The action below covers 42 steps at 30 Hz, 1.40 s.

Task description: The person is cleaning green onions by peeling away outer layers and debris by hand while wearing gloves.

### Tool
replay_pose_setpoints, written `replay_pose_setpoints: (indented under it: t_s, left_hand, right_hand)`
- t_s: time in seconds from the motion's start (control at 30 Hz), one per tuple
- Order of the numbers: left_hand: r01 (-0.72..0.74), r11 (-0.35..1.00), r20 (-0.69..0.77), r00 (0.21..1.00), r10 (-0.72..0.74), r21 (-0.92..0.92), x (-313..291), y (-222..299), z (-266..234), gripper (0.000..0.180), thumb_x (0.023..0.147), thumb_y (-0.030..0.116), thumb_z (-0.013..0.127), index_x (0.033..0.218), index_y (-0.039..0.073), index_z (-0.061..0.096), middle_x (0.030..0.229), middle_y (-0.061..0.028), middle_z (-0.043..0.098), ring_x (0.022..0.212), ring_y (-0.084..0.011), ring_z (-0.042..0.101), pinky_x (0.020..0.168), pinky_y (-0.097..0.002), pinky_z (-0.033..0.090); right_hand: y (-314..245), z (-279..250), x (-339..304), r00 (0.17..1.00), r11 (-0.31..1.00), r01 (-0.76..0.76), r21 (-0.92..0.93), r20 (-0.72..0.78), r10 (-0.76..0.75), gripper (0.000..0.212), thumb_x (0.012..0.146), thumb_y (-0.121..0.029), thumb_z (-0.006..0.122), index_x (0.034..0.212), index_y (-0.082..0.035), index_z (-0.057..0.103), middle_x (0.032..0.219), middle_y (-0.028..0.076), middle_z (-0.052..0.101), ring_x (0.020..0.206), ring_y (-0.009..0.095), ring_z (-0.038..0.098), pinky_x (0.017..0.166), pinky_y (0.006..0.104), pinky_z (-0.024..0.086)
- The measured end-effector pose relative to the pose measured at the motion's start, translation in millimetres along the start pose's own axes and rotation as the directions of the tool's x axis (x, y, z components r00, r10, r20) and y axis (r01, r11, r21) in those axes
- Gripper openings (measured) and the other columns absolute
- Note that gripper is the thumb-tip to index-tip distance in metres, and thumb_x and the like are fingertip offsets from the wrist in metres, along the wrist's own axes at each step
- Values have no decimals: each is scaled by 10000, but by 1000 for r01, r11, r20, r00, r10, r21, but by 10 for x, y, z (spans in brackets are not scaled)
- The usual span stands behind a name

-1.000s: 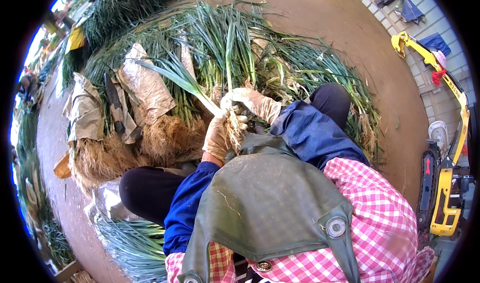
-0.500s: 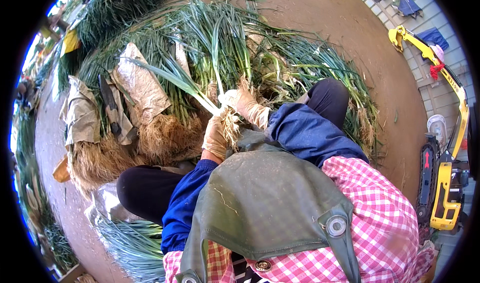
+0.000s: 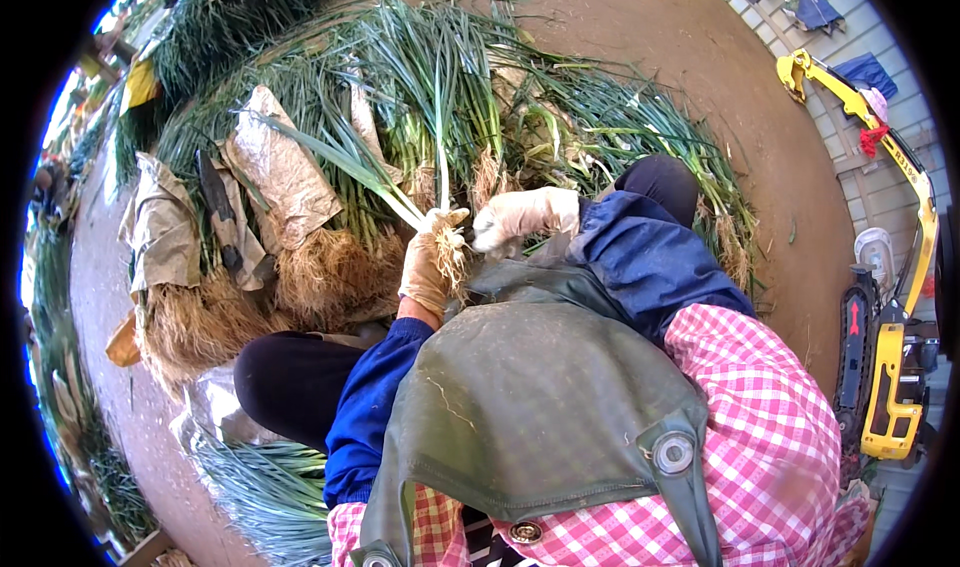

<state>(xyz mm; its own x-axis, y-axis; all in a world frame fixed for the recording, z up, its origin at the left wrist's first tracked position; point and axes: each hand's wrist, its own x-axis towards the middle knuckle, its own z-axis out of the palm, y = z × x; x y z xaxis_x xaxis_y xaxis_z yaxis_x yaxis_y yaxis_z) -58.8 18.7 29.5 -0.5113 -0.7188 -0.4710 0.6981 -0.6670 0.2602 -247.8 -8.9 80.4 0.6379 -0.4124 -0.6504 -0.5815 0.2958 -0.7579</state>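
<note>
My left hand (image 3: 425, 270), in a pale work glove, is closed round a few green onions (image 3: 404, 205) just above their roots. Their white stalks and green leaves fan out away from me, and the pale stringy roots (image 3: 453, 259) stick out beside the glove. To the right, my gloved right hand (image 3: 522, 217) has its fingers curled together close to those roots, a small gap away. Whatever its fingertips may pinch is too small to make out. Beyond both hands lies a pile of green onions (image 3: 430, 77), leaves pointing away.
Bundles wrapped in tan sacking (image 3: 285, 172), with thick brown roots (image 3: 335, 272), lie to the left. More green onions (image 3: 265, 492) lie by my left knee. A dark apron (image 3: 530, 387) covers my lap. A yellow mini excavator (image 3: 893, 392) stands at the far right on paving.
My right hand has drawn away from the roots to the right, its fingers curling. The held green onions and left hand have shifted slightly; one stalk now stands more upright.
</note>
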Motion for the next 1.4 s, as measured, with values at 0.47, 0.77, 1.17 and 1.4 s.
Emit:
replay_pose_setpoints:
  t_s: [0.47,0.77,1.17,1.4]
  left_hand:
    - [-168,973,-128,974,188,156,-16,30,-255,341,969,399,434,884,101,577,626,-34,578,470,-164,542,371,-269,418]
    - [-157,988,-344,927,147,-1,-190,10,275,327,936,396,514,913,81,601,646,-14,572,509,-158,555,421,-291,451]
    - [36,934,147,985,-94,355,-403,137,115,252,887,174,604,1045,-20,635,633,51,567,463,-21,434,394,-161,319]
    - [-153,936,360,933,30,319,-714,158,491,320,822,196,658,1010,-57,605,929,-121,644,868,-153,594,795,-256,465]
  right_hand:
    - [-90,132,855,879,981,-47,187,-459,130,363,861,-403,575,838,-55,674,730,111,673,615,243,645,515,367,500]
    - [-341,430,335,781,632,149,-760,-301,-547,206,895,-297,516,906,-115,614,810,38,645,739,207,638,645,326,521]
    - [85,-251,907,887,756,385,529,-437,-147,383,948,-325,449,987,2,645,911,137,682,796,195,653,724,288,527]
    - [-573,-1479,752,400,638,713,292,-916,-27,272,949,-239,491,933,3,614,847,90,671,687,166,628,630,283,527]
